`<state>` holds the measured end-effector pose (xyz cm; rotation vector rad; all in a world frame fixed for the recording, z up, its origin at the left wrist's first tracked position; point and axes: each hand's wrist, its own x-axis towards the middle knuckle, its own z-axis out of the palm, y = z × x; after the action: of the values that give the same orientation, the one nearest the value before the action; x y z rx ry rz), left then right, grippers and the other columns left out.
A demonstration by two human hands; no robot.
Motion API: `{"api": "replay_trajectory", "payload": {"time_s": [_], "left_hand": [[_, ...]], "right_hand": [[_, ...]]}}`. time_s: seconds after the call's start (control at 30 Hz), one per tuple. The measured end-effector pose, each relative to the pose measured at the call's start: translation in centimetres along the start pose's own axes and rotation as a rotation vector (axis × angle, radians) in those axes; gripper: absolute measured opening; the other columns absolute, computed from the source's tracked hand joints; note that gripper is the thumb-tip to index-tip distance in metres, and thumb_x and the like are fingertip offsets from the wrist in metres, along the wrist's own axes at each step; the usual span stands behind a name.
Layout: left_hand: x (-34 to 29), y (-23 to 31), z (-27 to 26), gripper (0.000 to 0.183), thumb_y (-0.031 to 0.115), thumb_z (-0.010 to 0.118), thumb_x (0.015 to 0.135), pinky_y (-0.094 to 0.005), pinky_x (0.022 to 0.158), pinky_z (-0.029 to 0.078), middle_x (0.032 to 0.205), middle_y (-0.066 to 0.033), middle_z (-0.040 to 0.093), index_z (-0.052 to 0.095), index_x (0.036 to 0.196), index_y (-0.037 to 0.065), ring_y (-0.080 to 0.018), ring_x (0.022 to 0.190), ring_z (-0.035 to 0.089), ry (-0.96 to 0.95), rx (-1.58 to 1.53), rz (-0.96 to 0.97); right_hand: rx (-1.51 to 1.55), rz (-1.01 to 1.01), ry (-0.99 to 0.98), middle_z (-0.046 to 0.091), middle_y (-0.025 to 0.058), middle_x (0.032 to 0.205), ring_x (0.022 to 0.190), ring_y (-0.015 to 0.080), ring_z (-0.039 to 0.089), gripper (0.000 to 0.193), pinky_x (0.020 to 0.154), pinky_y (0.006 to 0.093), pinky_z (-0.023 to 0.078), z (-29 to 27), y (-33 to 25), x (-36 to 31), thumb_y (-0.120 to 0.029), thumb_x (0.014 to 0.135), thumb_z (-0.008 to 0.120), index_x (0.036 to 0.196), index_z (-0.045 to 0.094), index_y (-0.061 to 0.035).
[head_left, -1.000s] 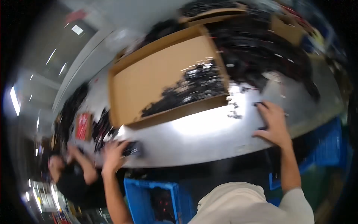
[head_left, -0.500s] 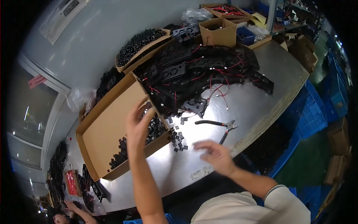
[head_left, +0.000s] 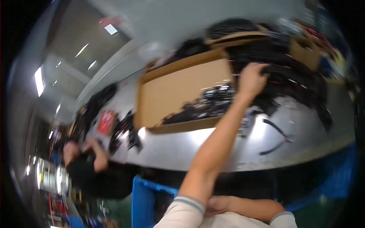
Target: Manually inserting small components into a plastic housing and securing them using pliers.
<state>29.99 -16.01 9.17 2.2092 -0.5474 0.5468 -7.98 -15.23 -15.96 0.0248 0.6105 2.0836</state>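
Note:
My left hand is stretched over the right end of the cardboard tray, its fingers closed on a black plastic housing at the near side of the heap of black housings. Motion blur softens the grip. My right hand rests against my body below the left upper arm, which hides part of it; its fingers do not show clearly. Small black square parts lie heaped along the front and right of the cardboard tray. Diagonal cutters with dark handles lie spread on the metal table.
A blue crate stands below the table's front edge. Further left are a small box of red parts and another person in dark clothing. At the back right stands a cardboard box.
The view has swung left. My left hand has moved from above the small parts to the black housings. My right hand has drawn back from beside the cutters to my body.

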Motion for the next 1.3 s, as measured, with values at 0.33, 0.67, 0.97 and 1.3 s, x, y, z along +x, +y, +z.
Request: {"api": "replay_trajectory", "payload": {"time_s": [0.33,0.67,0.97,1.3], "left_hand": [[-1.0,-0.2,-10.2,0.034,0.003,0.067,0.088,-0.026,0.089,0.049,0.107,-0.0016,0.066,0.064,0.121,0.001,-0.0113,0.099,0.062,0.191,-0.967,-0.04],[-10.4,4.2,-18.9,0.024,0.015,0.061,0.098,-0.0363,0.098,0.048,0.115,0.0005,0.062,0.056,0.122,0.016,-0.0131,0.106,0.059,0.451,-1.572,-0.119],[-29.3,4.4,-13.9,0.03,0.013,0.06,0.095,-0.0548,0.108,0.04,0.125,-0.0068,0.061,0.058,0.125,0.016,-0.0283,0.119,0.054,0.533,-1.615,-0.563],[-33.4,3.4,-12.8,0.026,0.009,0.063,0.094,-0.0497,0.102,0.045,0.125,-0.0053,0.061,0.063,0.119,0.014,-0.0232,0.116,0.054,0.873,-1.668,-0.611]], "right_hand": [[-0.714,-0.461,-0.17,0.038,0.0121,0.154,0.14,0.0287,0.039,0.105,0.112,0.051,0.037,16.7,3.7,-3.3,-0.073,0.074,0.065,0.151,0.032,-0.0101],[-0.812,-0.619,-0.013,0.044,0.0172,0.147,0.137,0.0302,0.042,0.113,0.115,0.0477,0.031,14.6,0.4,-4.0,-0.077,0.068,0.069,0.147,0.035,-0.0045],[-1.069,-0.82,-0.155,0.048,0.0123,0.143,0.132,0.0253,0.048,0.084,0.113,0.0405,0.037,13.5,-1.8,-8.4,-0.034,0.083,0.079,0.147,0.036,-0.0006],[-0.938,-1.067,0.316,0.059,0.0157,0.13,0.12,0.0232,0.058,0.048,0.102,0.0356,0.046,17.0,-0.9,-12.7,-0.013,0.095,0.063,0.138,0.047,0.0015]]}}
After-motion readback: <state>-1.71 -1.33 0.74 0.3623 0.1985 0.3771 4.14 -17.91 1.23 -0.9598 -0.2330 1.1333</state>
